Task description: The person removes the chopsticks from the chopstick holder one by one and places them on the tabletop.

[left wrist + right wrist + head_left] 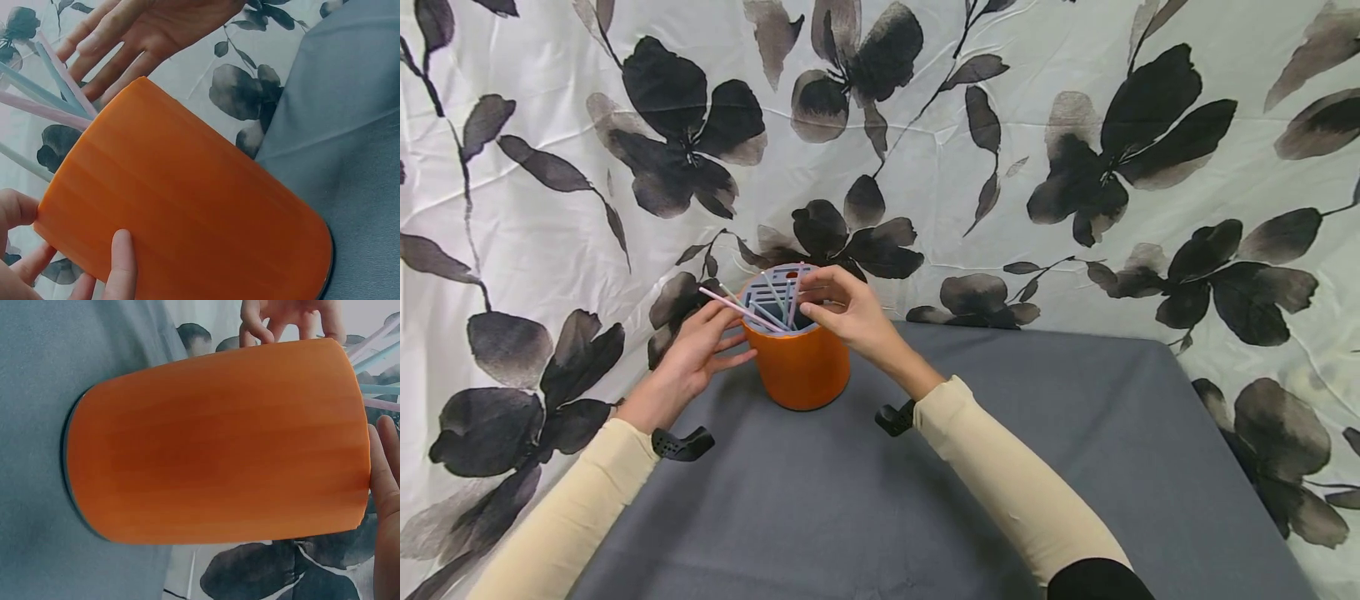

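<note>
An orange round holder (801, 371) stands on the table, with a grey slotted insert (763, 292) in its top. Several thin pink and pale blue straw-like sticks (44, 97) lean out over its rim. My left hand (696, 346) is at the holder's left side, its fingertips touching the orange wall near the rim. At the right of the opening is my right hand (846, 308), beside the sticks. Its fingers look extended and spread in the left wrist view, and nothing shows gripped in them.
Grey cloth (820, 500) covers the table under the holder. Close behind hangs a white curtain (955, 192) with dark printed flowers. The table's right edge (1232, 467) slants toward the front. Both wrists wear black bands (683, 444).
</note>
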The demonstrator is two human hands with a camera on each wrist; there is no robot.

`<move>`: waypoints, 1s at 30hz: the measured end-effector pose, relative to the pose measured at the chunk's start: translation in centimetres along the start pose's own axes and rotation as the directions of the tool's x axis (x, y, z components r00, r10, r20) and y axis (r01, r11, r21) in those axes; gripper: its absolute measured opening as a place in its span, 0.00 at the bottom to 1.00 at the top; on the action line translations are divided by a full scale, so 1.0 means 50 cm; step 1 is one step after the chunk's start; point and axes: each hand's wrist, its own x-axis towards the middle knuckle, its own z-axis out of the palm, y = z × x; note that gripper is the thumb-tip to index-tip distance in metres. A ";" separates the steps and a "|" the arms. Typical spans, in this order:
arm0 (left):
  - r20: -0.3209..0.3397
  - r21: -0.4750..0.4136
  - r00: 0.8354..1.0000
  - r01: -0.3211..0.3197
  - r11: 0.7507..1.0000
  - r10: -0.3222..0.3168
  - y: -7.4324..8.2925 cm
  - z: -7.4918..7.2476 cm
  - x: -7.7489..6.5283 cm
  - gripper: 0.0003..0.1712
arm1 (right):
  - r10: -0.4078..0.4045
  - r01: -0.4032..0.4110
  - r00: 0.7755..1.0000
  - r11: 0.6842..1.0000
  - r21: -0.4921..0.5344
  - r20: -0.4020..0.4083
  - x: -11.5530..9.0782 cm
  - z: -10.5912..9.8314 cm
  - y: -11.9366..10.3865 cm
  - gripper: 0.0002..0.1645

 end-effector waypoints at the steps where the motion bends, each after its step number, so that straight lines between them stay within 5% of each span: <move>1: -0.002 -0.003 1.000 -0.003 1.000 0.003 0.000 0.000 0.000 0.19 | 0.000 0.000 1.000 1.000 -0.002 -0.004 0.003 0.003 0.000 0.20; 19: -0.024 -0.006 1.000 -0.016 1.000 0.016 -0.006 0.003 0.001 0.15 | -0.002 -0.001 0.999 0.997 -0.074 -0.040 0.017 0.037 0.004 0.16; 30: -0.045 -0.008 0.999 0.002 1.000 -0.003 -0.006 0.003 0.003 0.18 | -0.111 0.110 0.991 0.994 -0.018 -0.078 0.022 0.033 -0.013 0.16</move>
